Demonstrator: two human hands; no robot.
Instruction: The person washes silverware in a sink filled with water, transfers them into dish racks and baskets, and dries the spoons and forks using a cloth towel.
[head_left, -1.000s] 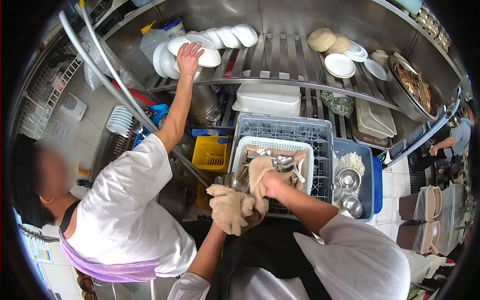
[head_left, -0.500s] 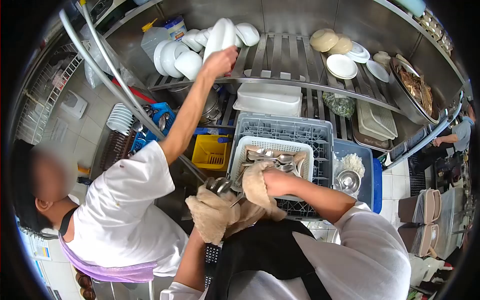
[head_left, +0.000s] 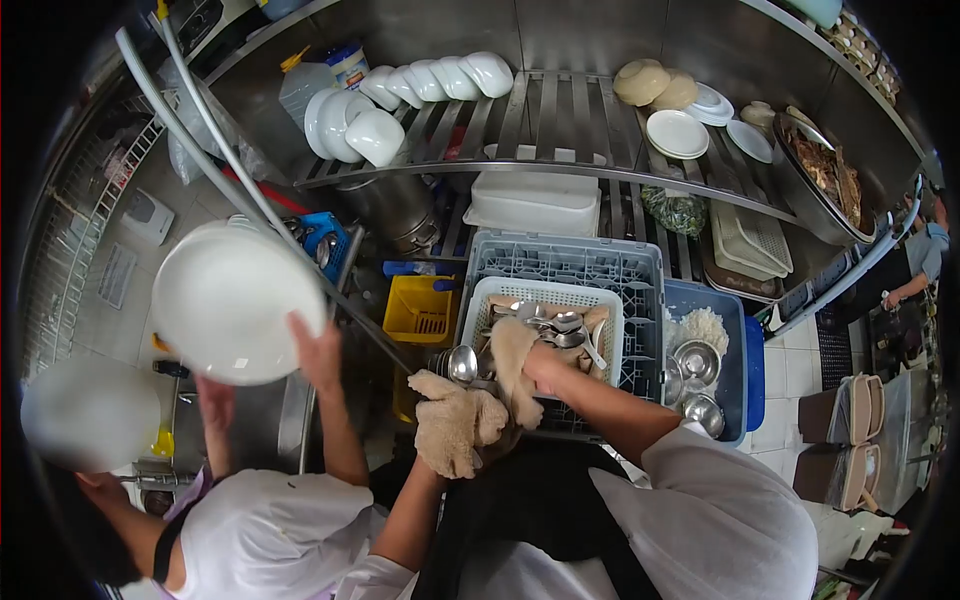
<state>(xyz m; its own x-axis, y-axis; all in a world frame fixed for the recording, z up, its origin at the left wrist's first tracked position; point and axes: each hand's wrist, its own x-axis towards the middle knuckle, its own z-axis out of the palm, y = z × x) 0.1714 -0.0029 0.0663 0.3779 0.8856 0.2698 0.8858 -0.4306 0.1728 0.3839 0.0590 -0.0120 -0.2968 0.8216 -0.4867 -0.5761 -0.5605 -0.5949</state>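
My left hand point(head_left: 428, 474) is mostly covered by a beige towel point(head_left: 460, 430). Through the cloth it grips a bunch of spoons point(head_left: 462, 365), bowls upward. My right hand point(head_left: 546, 368) has another part of beige cloth point(head_left: 513, 350) around its fingers, which are largely hidden. That hand is at the near edge of a white perforated basket point(head_left: 612, 345), close to the spoons in my left. Inside the basket lie loose metal spoons point(head_left: 567, 322) and other cutlery on a beige cloth. Beneath it is a grey dishwasher rack point(head_left: 648, 300).
At left, a co-worker holds a large white bowl-like dish point(head_left: 240, 300) in both hands. White bowls point(head_left: 375, 135) and plates point(head_left: 678, 133) stand on the slatted shelf above. A yellow basket point(head_left: 420, 310) and a blue-grey tub point(head_left: 735, 345) with metal bowls flank the rack.
The co-worker has brought white dishware down from the shelf to the left. My towel-covered left hand has shifted slightly right and down; my right hand stays near the basket.
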